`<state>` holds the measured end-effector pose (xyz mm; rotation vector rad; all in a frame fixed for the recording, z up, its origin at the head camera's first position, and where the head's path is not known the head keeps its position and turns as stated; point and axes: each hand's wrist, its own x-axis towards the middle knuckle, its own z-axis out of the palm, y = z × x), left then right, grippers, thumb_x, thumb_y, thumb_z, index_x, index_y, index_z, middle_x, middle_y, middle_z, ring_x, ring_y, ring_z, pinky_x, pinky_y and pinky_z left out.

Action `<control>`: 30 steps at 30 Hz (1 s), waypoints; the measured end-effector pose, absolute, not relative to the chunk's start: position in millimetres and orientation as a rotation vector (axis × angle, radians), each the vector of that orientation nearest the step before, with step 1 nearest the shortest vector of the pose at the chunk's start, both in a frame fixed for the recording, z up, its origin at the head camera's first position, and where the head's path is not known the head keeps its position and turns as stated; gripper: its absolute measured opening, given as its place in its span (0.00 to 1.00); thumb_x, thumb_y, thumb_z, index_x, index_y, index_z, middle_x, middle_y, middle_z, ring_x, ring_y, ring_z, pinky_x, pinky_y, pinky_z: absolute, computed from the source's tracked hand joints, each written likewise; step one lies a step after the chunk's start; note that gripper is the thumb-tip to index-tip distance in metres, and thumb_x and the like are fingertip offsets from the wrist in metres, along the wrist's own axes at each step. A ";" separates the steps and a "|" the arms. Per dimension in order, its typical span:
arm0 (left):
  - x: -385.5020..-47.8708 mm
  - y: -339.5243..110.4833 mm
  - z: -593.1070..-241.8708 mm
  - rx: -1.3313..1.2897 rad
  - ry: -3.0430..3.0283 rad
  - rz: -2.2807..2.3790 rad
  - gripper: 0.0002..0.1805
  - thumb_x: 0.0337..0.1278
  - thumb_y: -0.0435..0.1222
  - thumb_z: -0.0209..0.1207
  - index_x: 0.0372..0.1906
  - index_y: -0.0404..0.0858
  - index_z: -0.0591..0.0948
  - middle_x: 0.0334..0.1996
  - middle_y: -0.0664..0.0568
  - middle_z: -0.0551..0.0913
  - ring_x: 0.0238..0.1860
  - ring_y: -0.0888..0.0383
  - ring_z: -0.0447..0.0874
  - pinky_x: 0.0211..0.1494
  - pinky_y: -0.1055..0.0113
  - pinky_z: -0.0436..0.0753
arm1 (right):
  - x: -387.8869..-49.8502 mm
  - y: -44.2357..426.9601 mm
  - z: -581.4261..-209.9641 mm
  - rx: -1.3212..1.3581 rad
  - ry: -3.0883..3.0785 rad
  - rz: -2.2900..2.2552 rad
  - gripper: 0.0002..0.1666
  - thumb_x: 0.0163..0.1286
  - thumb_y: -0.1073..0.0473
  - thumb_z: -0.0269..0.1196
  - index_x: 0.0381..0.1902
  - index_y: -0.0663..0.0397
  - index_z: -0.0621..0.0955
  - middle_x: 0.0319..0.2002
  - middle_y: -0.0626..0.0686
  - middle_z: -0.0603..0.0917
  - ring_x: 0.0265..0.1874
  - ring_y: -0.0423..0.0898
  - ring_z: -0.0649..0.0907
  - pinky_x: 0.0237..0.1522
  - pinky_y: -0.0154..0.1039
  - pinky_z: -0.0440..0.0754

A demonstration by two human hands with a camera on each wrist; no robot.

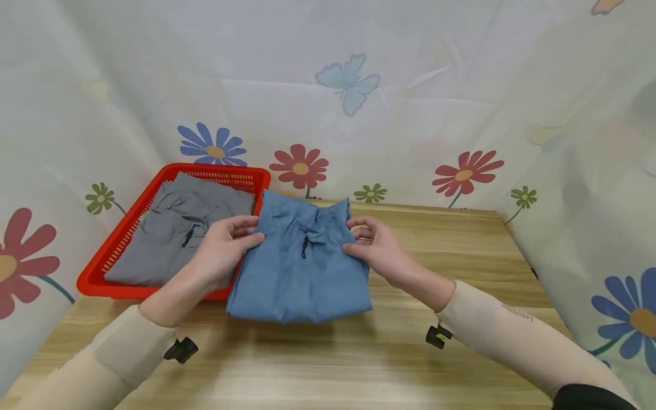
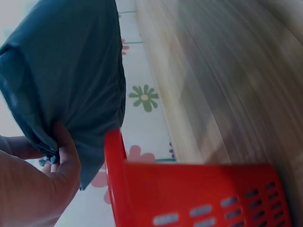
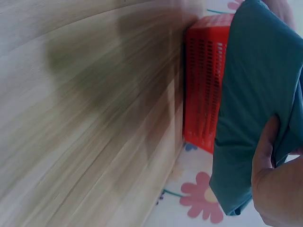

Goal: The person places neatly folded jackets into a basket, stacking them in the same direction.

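Note:
A folded blue garment (image 1: 312,273) with a gathered edge and a small black zipper pull is held up between both hands, above the table. My left hand (image 1: 225,245) pinches its left side, thumb on the front face and fingers behind. On the opposite side my right hand (image 1: 376,247) grips it the same way. Both wrist views show the blue garment (image 2: 80,71) lifted clear of the wood, with the thumb pressed on its surface. Left of it stands a red plastic basket (image 1: 123,239), with a folded grey garment (image 1: 159,245) lying inside.
The wooden table (image 1: 435,233) extends to the right and toward the front. Behind it and along both sides hangs a pale curtain (image 1: 410,125) printed with flowers and a butterfly. The basket's right rim is close to the left hand.

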<state>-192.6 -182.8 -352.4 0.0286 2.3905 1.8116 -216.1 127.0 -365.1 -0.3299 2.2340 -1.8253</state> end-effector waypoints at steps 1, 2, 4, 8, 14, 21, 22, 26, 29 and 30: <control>-193.0 -184.6 -351.9 0.023 2.387 1.816 0.31 0.75 0.37 0.59 0.76 0.32 0.67 0.63 0.37 0.75 0.60 0.46 0.75 0.54 0.71 0.80 | -216.7 124.0 -365.2 -0.336 2.234 -1.822 0.27 0.69 0.70 0.66 0.64 0.62 0.73 0.44 0.58 0.80 0.42 0.51 0.84 0.47 0.42 0.82; -193.6 -186.4 -351.4 0.014 2.389 1.815 0.31 0.75 0.37 0.59 0.76 0.32 0.67 0.62 0.37 0.75 0.59 0.47 0.75 0.52 0.73 0.81 | -217.2 120.9 -365.3 -0.340 2.234 -1.822 0.27 0.69 0.70 0.66 0.64 0.62 0.73 0.43 0.58 0.80 0.41 0.51 0.84 0.47 0.42 0.82; -194.7 -190.0 -350.1 0.002 2.398 1.817 0.31 0.75 0.38 0.59 0.76 0.32 0.66 0.62 0.37 0.75 0.59 0.47 0.75 0.52 0.74 0.80 | -218.8 114.5 -364.5 -0.352 2.233 -1.821 0.26 0.69 0.70 0.66 0.63 0.61 0.73 0.42 0.58 0.80 0.40 0.51 0.83 0.46 0.41 0.81; -198.4 -199.9 -346.1 -0.024 2.430 1.801 0.33 0.75 0.40 0.59 0.77 0.33 0.65 0.64 0.38 0.74 0.60 0.47 0.74 0.52 0.76 0.80 | -222.9 102.1 -361.2 -0.368 2.215 -1.845 0.26 0.69 0.70 0.66 0.63 0.62 0.73 0.41 0.57 0.80 0.38 0.50 0.83 0.46 0.39 0.81; -208.9 -225.1 -344.5 -0.033 2.509 1.730 0.34 0.76 0.43 0.58 0.78 0.34 0.64 0.65 0.38 0.73 0.61 0.48 0.73 0.53 0.77 0.79 | -232.7 82.5 -359.7 -0.392 2.206 -1.876 0.26 0.69 0.70 0.66 0.63 0.62 0.73 0.40 0.56 0.79 0.36 0.49 0.81 0.45 0.38 0.80; -220.8 -257.0 -341.1 -0.047 2.565 1.657 0.37 0.76 0.47 0.57 0.80 0.35 0.62 0.66 0.38 0.72 0.57 0.52 0.70 0.47 0.81 0.77 | -243.6 59.1 -357.8 -0.359 2.169 -1.920 0.25 0.68 0.70 0.66 0.61 0.61 0.74 0.39 0.55 0.79 0.35 0.48 0.81 0.45 0.38 0.81; -222.2 -261.3 -340.1 -0.045 2.583 1.637 0.37 0.76 0.47 0.57 0.80 0.35 0.61 0.67 0.37 0.72 0.57 0.52 0.70 0.47 0.81 0.78 | -245.2 55.2 -357.5 -0.358 2.162 -1.929 0.25 0.69 0.70 0.66 0.61 0.61 0.73 0.39 0.55 0.79 0.35 0.47 0.81 0.45 0.38 0.82; -226.7 -275.3 -336.6 -0.048 2.625 1.594 0.39 0.76 0.49 0.56 0.80 0.34 0.60 0.69 0.35 0.70 0.61 0.50 0.70 0.48 0.81 0.78 | -251.8 37.9 -357.1 -0.370 2.133 -1.963 0.24 0.70 0.70 0.66 0.61 0.61 0.73 0.38 0.55 0.80 0.35 0.47 0.82 0.47 0.38 0.82; -229.8 -286.1 -335.8 -0.065 2.635 1.579 0.39 0.76 0.49 0.56 0.80 0.34 0.59 0.71 0.34 0.68 0.63 0.47 0.69 0.47 0.80 0.79 | -255.8 23.8 -357.6 -0.373 2.118 -1.976 0.24 0.70 0.69 0.66 0.61 0.61 0.73 0.39 0.55 0.81 0.37 0.48 0.82 0.48 0.39 0.83; -231.0 -290.1 -335.8 -0.073 2.637 1.573 0.39 0.76 0.49 0.56 0.80 0.34 0.59 0.71 0.34 0.67 0.64 0.46 0.68 0.47 0.81 0.79 | -256.8 19.1 -357.9 -0.370 2.111 -1.981 0.24 0.70 0.69 0.66 0.61 0.61 0.73 0.40 0.56 0.81 0.37 0.48 0.82 0.48 0.39 0.84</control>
